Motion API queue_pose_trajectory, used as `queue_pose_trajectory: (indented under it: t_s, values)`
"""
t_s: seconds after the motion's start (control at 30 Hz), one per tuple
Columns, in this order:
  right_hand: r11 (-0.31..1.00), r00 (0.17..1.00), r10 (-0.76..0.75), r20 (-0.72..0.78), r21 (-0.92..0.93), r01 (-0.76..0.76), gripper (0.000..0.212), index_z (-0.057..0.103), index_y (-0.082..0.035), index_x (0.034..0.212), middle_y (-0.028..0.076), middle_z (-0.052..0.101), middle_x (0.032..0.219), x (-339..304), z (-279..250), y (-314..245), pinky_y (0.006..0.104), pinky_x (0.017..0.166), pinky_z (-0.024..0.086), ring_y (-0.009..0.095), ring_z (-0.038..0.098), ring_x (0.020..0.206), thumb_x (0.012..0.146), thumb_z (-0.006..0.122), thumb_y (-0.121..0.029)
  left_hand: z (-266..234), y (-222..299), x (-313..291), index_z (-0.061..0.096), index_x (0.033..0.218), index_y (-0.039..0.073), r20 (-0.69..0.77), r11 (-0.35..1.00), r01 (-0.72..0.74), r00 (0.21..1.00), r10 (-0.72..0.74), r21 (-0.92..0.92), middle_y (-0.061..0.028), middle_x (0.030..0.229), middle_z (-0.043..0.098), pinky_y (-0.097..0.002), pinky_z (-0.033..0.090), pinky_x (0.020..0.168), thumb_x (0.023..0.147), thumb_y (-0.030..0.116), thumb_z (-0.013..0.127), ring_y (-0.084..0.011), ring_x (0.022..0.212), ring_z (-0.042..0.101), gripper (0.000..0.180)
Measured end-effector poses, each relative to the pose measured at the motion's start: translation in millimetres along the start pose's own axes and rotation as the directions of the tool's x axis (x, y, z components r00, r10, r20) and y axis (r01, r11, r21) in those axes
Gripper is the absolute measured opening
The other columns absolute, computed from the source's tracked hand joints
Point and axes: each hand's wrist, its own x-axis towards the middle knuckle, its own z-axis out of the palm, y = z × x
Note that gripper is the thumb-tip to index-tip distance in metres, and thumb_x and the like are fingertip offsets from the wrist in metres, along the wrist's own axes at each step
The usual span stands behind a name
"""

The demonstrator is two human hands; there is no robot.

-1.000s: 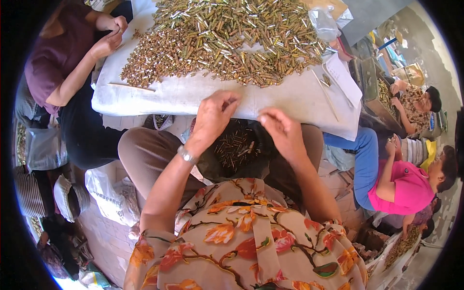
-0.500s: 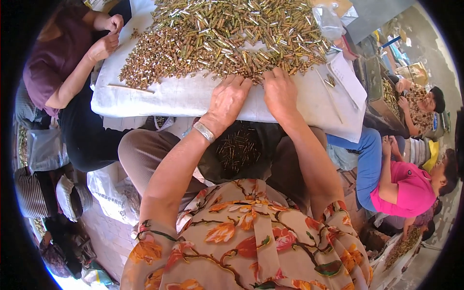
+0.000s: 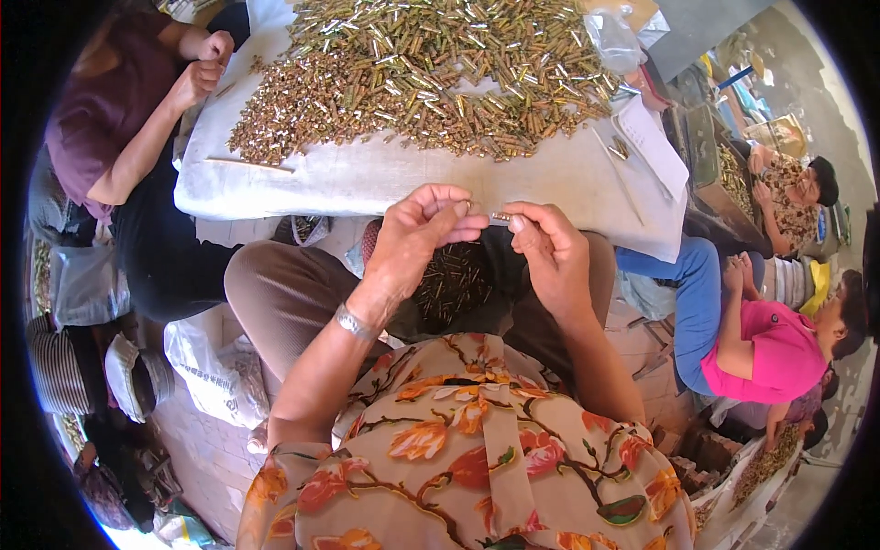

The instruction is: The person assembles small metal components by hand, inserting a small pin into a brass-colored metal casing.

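Note:
In front of me, above my lap at the table's near edge, both hands are pinched and face each other. My left hand [image 3: 411, 240], a silvery bracelet on its wrist, pinches a tiny brass-coloured piece at the fingertips, too small to make out. Between thumb and forefinger my right hand [image 3: 555, 257] grips a short metal rod [image 3: 500, 216], its end pointing at the left hand. The two pieces look apart. Beyond lies a heap of brass-coloured metal rods [image 3: 440, 64], with smaller nut-like pieces [image 3: 275, 115] on its left. Below my hands, a dark container [image 3: 454, 284] holds similar thin rods.
A white cloth [image 3: 367, 179] covers the table. Thin sticks [image 3: 249, 165] and a sheet of paper [image 3: 651, 147] lie on it. One person [image 3: 110, 110] works at the left; others, including one in pink [image 3: 765, 353], sit at the right. A white bag [image 3: 215, 367] stands on the floor.
Both hands have drawn back from the heap's near edge toward me, over the dark container. They have turned fingertips inward, and small metal pieces now show in the fingers.

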Motion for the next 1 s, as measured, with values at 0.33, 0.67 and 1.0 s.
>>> queue_pose_trajectory:
  t_s: [0.33, 0.67, 1.0]
  values:
    - [0.945, 0.966, -0.254, 0.040, -0.202, 0.257, 0.013, 0.065, -0.002, 0.101, 0.008, 0.062, 0.083, -19, 9, -22, 0.0240, 0.060, 0.046, 0.012, 0.058, 0.068, 0.088, 0.061, -0.003, 15, 1, -41, 0.056, 0.110, -0.003, 0.020, 0.995, -0.091, 0.996, 0.092, -0.052, -0.0127, 0.100, 0.066, -0.0301, 0.055, 0.082, 0.095, 0.008, 0.054, -0.0204, 0.093, 0.067, 0.019]
    - [0.948, 0.962, -0.271, 0.029, -0.168, 0.272, 0.015, 0.064, 0.000, 0.104, 0.009, 0.064, 0.091, -25, 9, -18, 0.0232, 0.065, 0.050, 0.012, 0.062, 0.073, 0.089, 0.060, -0.002, 24, -2, -47, 0.058, 0.106, -0.004, -0.015, 0.963, -0.247, 0.968, 0.250, 0.107, -0.0072, 0.099, 0.066, -0.0245, 0.053, 0.082, 0.092, 0.000, 0.055, -0.0130, 0.091, 0.065, 0.015]
    - [0.988, 0.974, -0.147, 0.173, -0.010, 0.151, 0.014, 0.065, 0.000, 0.103, 0.008, 0.064, 0.090, -18, -4, -19, 0.0221, 0.060, 0.048, 0.011, 0.060, 0.069, 0.091, 0.058, -0.004, 18, 4, -49, 0.059, 0.107, -0.003, 0.030, 0.948, -0.251, 0.968, 0.250, 0.195, -0.0056, 0.097, 0.066, -0.0241, 0.053, 0.082, 0.091, 0.000, 0.058, -0.0113, 0.090, 0.064, 0.017]
